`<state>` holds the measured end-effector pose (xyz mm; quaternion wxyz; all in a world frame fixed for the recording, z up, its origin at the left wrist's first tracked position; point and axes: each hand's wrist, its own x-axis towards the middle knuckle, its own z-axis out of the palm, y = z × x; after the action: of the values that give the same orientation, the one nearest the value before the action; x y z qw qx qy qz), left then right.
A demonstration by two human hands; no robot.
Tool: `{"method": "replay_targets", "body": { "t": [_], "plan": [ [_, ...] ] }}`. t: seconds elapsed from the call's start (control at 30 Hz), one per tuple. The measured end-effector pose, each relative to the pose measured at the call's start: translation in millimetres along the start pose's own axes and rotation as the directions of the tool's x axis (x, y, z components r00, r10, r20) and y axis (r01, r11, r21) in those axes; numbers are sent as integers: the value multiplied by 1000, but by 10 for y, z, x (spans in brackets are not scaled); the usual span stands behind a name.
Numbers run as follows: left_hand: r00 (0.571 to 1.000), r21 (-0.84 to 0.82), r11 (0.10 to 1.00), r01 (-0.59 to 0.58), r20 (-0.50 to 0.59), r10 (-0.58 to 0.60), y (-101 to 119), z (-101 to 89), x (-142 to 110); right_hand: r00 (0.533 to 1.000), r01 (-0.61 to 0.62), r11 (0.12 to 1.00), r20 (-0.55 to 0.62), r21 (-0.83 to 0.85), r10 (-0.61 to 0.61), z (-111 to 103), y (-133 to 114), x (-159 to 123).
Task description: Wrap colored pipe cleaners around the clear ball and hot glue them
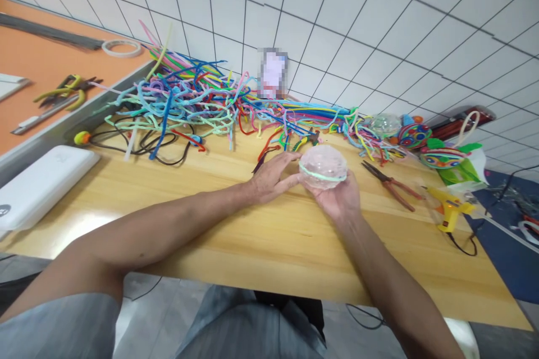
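Note:
A clear plastic ball with a pale green pipe cleaner round its lower middle rests in my right hand, whose palm and fingers cup it from below and the right side. My left hand is at the ball's left side, thumb and fingers stretched out and apart. Its thumb tip lies against or very near the ball by the end of the green band; I cannot tell whether it presses on it. The ball is held above the wooden table.
Piled colourful pipe cleaners line the table's back. At right are pliers, a yellow glue gun, decorated balls and another clear ball. A white power bank lies left; yellow-handled cutters lie on the orange surface.

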<state>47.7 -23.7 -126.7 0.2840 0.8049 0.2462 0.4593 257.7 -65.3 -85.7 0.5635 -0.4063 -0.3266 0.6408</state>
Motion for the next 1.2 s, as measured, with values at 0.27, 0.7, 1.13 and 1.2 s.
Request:
{"method": "replay_targets", "body": {
  "t": [0.27, 0.7, 1.13, 1.2],
  "plan": [
    [997, -63, 998, 0, 71, 5, 30, 22, 12, 791, 567, 599, 172, -565, -586, -117, 93, -135],
    [976, -43, 982, -185, 111, 189, 13, 42, 5, 747, 652, 362, 483, -666, -458, 40, 143, -267],
    [985, -53, 987, -153, 78, 156, 46, 55, 11, 783, 619, 445, 460, -647, -419, 18, 172, -226],
    [987, -49, 989, -136, 84, 140, 52, 67, 1, 782, 619, 453, 455, -641, -425, 25, 188, -228]
  ]
}}
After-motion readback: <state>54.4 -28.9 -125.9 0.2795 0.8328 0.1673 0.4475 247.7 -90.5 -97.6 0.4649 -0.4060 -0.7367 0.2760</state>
